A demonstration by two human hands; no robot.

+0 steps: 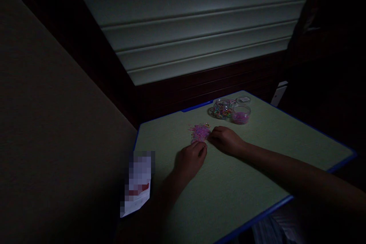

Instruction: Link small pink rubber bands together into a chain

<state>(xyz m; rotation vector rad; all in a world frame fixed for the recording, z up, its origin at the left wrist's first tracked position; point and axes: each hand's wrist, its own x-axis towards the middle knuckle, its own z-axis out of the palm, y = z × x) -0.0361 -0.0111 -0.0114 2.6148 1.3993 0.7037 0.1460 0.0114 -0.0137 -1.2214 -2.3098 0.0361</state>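
A loose pile of tiny pink and purple pieces (200, 131) lies on the pale green tabletop (257, 167); they are too small and dim to name. At the pile's near edge is my left hand (191, 160), its fingers curled and pressed together. My right hand (226, 140) rests at the right side of the pile, fingertips pinched close to the pieces. Whatever either hand holds is too small to make out. Just beyond my right hand stands a clear round tub (241, 113) with similar pink pieces in its bottom.
Beside the tub is a clear jar (222, 109) of multicoloured small rings. A clear lid (243, 100) with a white label lies behind them. The table has a blue rim (340, 164). A blurred-out white packet (138, 187) is at the left edge, near a plain wall (51, 122).
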